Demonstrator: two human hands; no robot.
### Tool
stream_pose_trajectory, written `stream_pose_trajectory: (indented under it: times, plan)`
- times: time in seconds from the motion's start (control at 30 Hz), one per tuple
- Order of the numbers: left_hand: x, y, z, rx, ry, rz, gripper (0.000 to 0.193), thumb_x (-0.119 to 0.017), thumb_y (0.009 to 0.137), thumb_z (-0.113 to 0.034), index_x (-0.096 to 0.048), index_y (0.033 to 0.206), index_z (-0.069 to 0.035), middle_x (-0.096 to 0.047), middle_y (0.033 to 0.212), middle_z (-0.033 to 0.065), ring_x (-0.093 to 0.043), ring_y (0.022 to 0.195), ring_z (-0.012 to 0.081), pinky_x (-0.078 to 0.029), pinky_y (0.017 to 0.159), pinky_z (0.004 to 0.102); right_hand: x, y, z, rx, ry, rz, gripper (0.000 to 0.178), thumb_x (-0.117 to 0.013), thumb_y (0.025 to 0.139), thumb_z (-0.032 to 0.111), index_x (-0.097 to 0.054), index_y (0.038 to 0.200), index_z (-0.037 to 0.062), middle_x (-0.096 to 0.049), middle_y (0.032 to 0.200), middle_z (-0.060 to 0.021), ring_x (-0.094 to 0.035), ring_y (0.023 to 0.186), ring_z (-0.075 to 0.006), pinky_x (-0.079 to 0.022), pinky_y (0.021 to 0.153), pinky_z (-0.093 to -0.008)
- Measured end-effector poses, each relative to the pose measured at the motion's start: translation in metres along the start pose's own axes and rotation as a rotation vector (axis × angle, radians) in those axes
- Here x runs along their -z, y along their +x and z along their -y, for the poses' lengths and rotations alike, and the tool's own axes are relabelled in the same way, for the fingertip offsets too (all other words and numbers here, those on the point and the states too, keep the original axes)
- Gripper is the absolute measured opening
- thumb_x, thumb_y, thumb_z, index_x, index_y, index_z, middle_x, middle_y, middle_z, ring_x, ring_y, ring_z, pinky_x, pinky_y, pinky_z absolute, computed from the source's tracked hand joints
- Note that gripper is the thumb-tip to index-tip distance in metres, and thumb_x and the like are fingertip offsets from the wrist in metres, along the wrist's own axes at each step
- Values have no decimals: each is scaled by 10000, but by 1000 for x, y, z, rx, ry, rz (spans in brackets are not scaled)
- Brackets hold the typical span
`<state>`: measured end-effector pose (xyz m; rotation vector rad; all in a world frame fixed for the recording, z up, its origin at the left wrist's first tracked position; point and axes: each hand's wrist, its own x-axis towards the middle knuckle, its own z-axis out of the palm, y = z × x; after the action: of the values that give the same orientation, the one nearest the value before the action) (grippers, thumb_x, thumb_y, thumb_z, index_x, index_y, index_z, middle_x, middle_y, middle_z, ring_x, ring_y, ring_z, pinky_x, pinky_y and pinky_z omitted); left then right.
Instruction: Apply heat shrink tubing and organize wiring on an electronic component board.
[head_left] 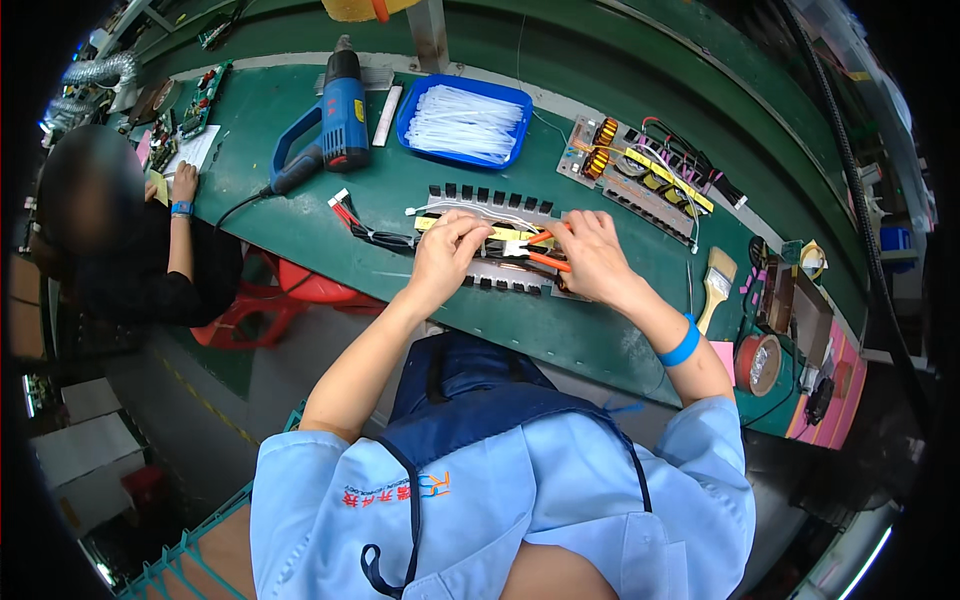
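Observation:
A circuit board assembly with rows of black parts along both long edges and yellow-wrapped parts lies on the green bench in front of me. My left hand is over its left half, thumb and fingertips pinched together. What they hold, if anything, is too small to make out. My right hand grips cutting pliers with orange handles, whose jaws point left at the middle of the board, close to my left fingertips. A bundle of black and red wires with white connectors runs out from the board's left end.
Behind the board stand a blue heat gun and a blue tray of white cable ties. A second board assembly lies at the back right. To the right are a brush and a tape roll. A co-worker sits at left.

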<state>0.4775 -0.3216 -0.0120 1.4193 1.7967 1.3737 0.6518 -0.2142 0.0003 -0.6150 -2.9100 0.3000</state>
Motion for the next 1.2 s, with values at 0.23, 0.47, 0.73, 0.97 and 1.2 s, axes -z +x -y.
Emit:
stream_pose_trajectory:
  times: [0.23, 0.47, 0.73, 0.97, 1.2]
  plan:
    - [-7, -1, 4, 171, -148, -15, 166, -454, 768, -104, -565, 742, 16, -542, 681, 45, -503, 661, 117, -389, 629, 216, 0, 16, 9, 73, -114, 114, 298, -519, 574, 48, -503, 871, 31, -473, 755, -116, -447, 778, -244, -327, 715, -338]
    - [-21, -14, -18, 107, -386, 22, 104, -434, 781, -78, -491, 731, -8, -426, 548, -26, -365, 454, 41, -292, 407, 172, -1, 30, 20, 135, -194, 125, 188, -495, 591, 68, -502, 777, 39, -486, 677, -100, -482, 673, -231, -366, 617, -330]
    - [45, -50, 35, 301, -137, -380, 271, -568, 699, -123, -431, 908, -17, -325, 484, -35, -295, 437, 30, -262, 404, 181, -19, 68, 56, 196, -222, -87, 349, -494, 573, 20, -458, 920, 23, -448, 768, -112, -436, 768, -233, -311, 738, -369]
    - [66, -19, 39, 74, 40, -156, 172, -434, 768, -120, -534, 734, 16, -533, 684, 132, -520, 637, 252, -393, 563, 288, -22, 69, 61, 116, -197, -34, 328, -513, 554, 37, -470, 879, 37, -446, 753, -105, -431, 767, -235, -309, 711, -350]
    - [73, -7, 48, 23, 61, -52, 189, -434, 773, -154, -525, 703, -4, -499, 665, 113, -489, 608, 258, -380, 545, 304, -27, 73, 81, 59, -301, -26, 243, -501, 580, 62, -506, 820, 28, -459, 725, -100, -443, 739, -222, -327, 679, -325]
